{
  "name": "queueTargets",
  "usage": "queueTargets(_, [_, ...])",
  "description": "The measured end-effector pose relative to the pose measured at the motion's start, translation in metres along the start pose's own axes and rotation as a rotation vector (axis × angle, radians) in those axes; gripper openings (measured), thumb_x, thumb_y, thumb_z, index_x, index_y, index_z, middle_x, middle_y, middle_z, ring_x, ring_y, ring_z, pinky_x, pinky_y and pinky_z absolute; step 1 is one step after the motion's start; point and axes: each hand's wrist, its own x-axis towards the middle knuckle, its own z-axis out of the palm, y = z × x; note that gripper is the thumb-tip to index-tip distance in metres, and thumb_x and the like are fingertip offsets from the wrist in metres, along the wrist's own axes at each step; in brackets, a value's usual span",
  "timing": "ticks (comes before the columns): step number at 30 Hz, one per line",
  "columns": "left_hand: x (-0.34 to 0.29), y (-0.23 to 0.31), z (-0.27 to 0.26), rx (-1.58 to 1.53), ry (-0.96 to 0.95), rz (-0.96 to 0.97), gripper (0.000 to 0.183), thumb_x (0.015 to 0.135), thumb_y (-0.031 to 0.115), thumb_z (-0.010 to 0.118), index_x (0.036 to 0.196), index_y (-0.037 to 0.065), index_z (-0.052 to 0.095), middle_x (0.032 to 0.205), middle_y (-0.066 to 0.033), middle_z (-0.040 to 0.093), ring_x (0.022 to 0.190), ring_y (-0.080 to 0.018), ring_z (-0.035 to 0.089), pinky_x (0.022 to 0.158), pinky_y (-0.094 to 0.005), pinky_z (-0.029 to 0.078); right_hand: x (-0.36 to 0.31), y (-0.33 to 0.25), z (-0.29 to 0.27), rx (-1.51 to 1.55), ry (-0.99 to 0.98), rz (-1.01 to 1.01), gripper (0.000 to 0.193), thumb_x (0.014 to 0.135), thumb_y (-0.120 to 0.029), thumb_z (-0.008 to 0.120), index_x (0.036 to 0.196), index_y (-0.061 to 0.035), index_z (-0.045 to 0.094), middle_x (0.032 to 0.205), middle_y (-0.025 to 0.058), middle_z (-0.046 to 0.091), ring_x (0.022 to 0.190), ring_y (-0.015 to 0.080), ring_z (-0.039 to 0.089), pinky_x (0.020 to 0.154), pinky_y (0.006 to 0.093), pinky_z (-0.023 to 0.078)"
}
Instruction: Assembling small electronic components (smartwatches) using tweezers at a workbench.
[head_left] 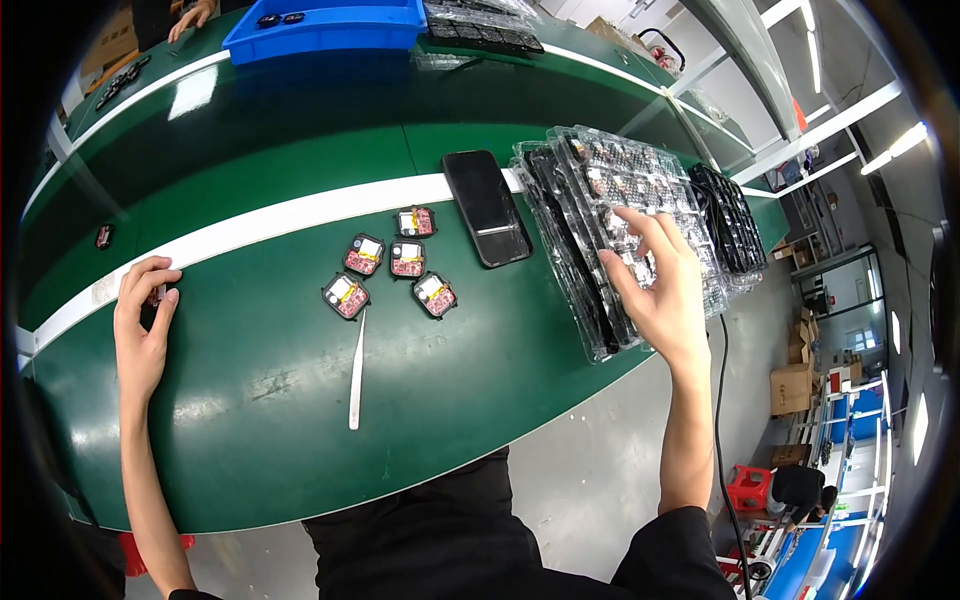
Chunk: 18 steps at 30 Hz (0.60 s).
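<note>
On the left of the green table, my left hand [140, 325] is closed round a small black-cased module, mostly covered by the fingers. My right hand [662, 290] reaches over a stack of clear plastic blister trays [655, 170] at the right, thumb and forefinger apart above small modules in the top tray. I cannot tell whether the fingertips touch one. Several square black cases with red circuit boards [408, 259] lie mid-table, open side up, with yellow and silver parts inside. Below them rest silver tweezers [356, 380]. A black phone [487, 208] lies between the cases and trays.
A white rail [290, 217] crosses the table; beyond it lies one more small module [105, 236]. Farther back stand a blue bin [325, 35] and more trays [480, 30]. Another person's hand [192, 18] shows at the far left. A black cable [722, 420] hangs at the right.
</note>
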Motion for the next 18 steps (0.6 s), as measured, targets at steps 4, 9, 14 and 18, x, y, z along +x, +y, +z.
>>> queueTargets(4, [-0.001,0.000,-0.003,0.050,-0.012,0.041,0.025,0.102,0.003,0.072,0.127,0.003,0.073,0.138,-0.0109,0.070,0.126,-0.0274,0.066,0.109,-0.0371,0.050,-0.035,-0.014,-0.021,0.102,0.302,0.041,0.034,0.095,-0.007,0.086,0.127,0.0001,0.077,0.112,0.0136,0.076,0.104,0.0255,0.073,0.090,0.0378,0.057])
queueTargets(9, [-0.005,0.015,0.005,0.203,0.102,0.061,0.053,0.100,0.011,0.077,0.152,0.010,0.066,0.162,-0.0133,0.058,0.149,-0.0327,0.055,0.123,-0.0448,0.044,-0.122,0.002,-0.009,0.508,0.690,0.378,0.016,0.107,-0.001,0.072,0.124,0.0013,0.074,0.103,0.0035,0.073,0.090,0.0100,0.065,0.082,0.0263,0.052])
queueTargets(14, [-0.007,0.067,0.014,0.380,0.212,0.312,0.057,0.097,0.009,0.079,0.153,0.009,0.066,0.169,-0.0156,0.054,0.157,-0.0386,0.049,0.130,-0.0514,0.037,-0.177,0.027,0.018,1.045,0.657,0.856,0.027,0.111,-0.010,0.070,0.134,0.0030,0.073,0.096,0.0040,0.073,0.080,0.0105,0.066,0.071,0.0265,0.053])
queueTargets(18, [-0.007,0.189,0.055,0.188,-0.004,0.530,0.062,0.089,0.011,0.082,0.149,0.006,0.068,0.163,-0.0222,0.059,0.150,-0.0414,0.057,0.122,-0.0518,0.046,-0.197,0.029,0.038,1.316,0.602,0.922,0.051,0.112,-0.012,0.065,0.158,0.0089,0.056,0.091,0.0061,0.072,0.073,0.0117,0.063,0.069,0.0269,0.053])
